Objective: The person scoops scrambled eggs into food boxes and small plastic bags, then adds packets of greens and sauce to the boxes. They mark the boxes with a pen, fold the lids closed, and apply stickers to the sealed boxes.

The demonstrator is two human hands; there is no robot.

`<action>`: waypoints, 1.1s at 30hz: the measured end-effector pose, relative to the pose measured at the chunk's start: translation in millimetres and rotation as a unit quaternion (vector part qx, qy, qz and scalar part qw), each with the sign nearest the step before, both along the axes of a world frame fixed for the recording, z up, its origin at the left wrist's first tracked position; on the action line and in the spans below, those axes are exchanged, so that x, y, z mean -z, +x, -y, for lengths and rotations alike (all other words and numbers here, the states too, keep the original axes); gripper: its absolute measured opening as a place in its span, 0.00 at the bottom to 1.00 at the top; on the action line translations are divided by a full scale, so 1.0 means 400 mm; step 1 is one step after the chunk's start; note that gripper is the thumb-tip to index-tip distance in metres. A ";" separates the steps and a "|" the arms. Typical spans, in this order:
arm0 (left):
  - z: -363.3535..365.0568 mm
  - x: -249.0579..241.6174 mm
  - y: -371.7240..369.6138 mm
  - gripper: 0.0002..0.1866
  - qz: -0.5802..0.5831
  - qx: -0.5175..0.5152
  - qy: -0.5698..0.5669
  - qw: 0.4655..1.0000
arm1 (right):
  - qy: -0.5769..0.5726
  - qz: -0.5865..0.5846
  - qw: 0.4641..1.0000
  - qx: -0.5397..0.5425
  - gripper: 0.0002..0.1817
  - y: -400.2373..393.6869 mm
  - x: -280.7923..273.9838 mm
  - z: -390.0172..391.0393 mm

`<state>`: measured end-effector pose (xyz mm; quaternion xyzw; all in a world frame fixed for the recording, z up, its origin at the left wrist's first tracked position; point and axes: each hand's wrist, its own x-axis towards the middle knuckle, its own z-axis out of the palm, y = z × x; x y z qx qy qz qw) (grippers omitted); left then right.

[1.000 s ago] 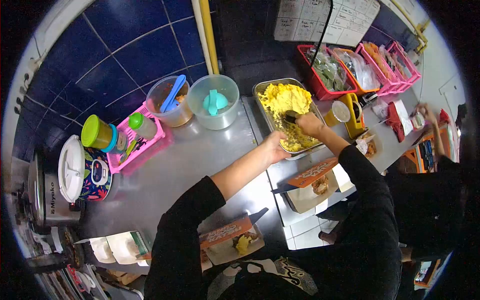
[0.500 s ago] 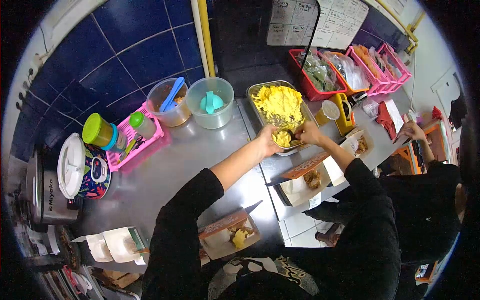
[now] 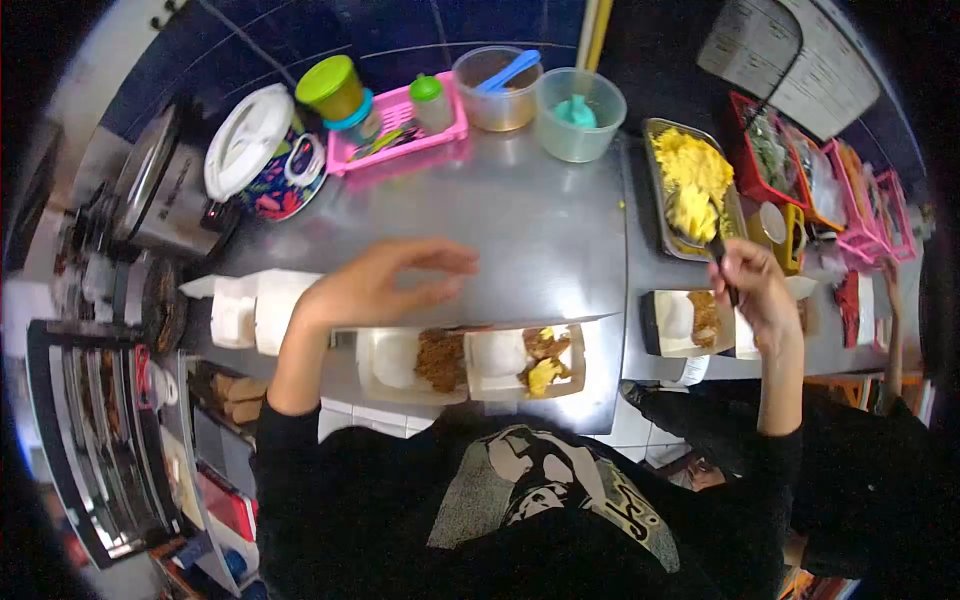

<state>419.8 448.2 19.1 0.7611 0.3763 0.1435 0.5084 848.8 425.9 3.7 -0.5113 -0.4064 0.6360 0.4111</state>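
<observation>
My right hand [image 3: 758, 290] grips the dark handle of a serving spoon [image 3: 716, 250]. Its bowl carries yellow scrambled egg [image 3: 694, 215] over the near end of a metal tray [image 3: 685, 252]; more egg fills the tray's far end. My left hand [image 3: 395, 280], empty with fingers apart, hovers above the counter just behind two open food boxes. One food box [image 3: 385, 392] contains what looks like white rice and brown meat. The adjoining food box [image 3: 510, 390] has rice, brown pieces and some egg. Below the tray stands another filled box [image 3: 680, 350].
Along the wall are a rice cooker [image 3: 270, 190], a pink basket [image 3: 350, 165] with bottles, and two plastic tubs [image 3: 575, 150]. Red and pink baskets [image 3: 765, 185] stand right of the tray. White boxes [image 3: 235, 310] lie at left. A co-worker's arm [image 3: 893, 320] shows at far right.
My view has swung left. My left hand has left the tray and moved over toward the boxes. My right hand has raised the spoon with egg on it.
</observation>
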 end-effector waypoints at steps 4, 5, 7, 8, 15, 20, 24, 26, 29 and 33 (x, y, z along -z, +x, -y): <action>0.176 0.040 -0.123 0.19 -0.186 -0.106 0.150 0.965 | -0.081 -0.042 0.984 -0.152 0.09 -0.248 -0.044 0.123; 0.203 0.064 -0.144 0.19 -0.175 -0.176 0.172 0.953 | -0.104 -0.058 0.970 -0.211 0.09 -0.305 -0.032 0.143; 0.249 0.092 -0.173 0.19 -0.166 -0.251 0.192 0.934 | -0.092 -0.096 0.947 -0.291 0.10 -0.418 0.043 0.181; 0.265 0.100 -0.184 0.19 -0.142 -0.290 0.187 0.928 | -0.005 -0.052 0.949 -0.310 0.10 -0.476 0.104 0.203; 0.322 0.082 -0.211 0.17 -0.094 -0.354 0.188 0.911 | 0.416 0.366 0.762 -0.335 0.15 -0.704 0.465 0.283; 0.300 0.075 -0.234 0.17 -0.065 -0.348 0.165 0.920 | 0.542 0.380 0.705 -0.256 0.14 -0.692 0.483 0.273; 0.237 0.042 -0.204 0.17 -0.039 -0.316 0.179 0.931 | 0.545 0.372 0.702 -0.269 0.15 -0.677 0.490 0.268; 0.211 0.021 -0.178 0.17 -0.010 -0.304 0.169 0.938 | 0.553 0.342 0.704 -0.285 0.15 -0.674 0.493 0.261; 0.177 -0.012 -0.147 0.17 -0.012 -0.286 0.186 0.940 | 0.557 0.315 0.713 -0.287 0.15 -0.685 0.491 0.254; 0.143 -0.033 -0.130 0.16 -0.004 -0.267 0.216 0.939 | 0.493 0.271 0.765 -0.315 0.18 -0.687 0.504 0.240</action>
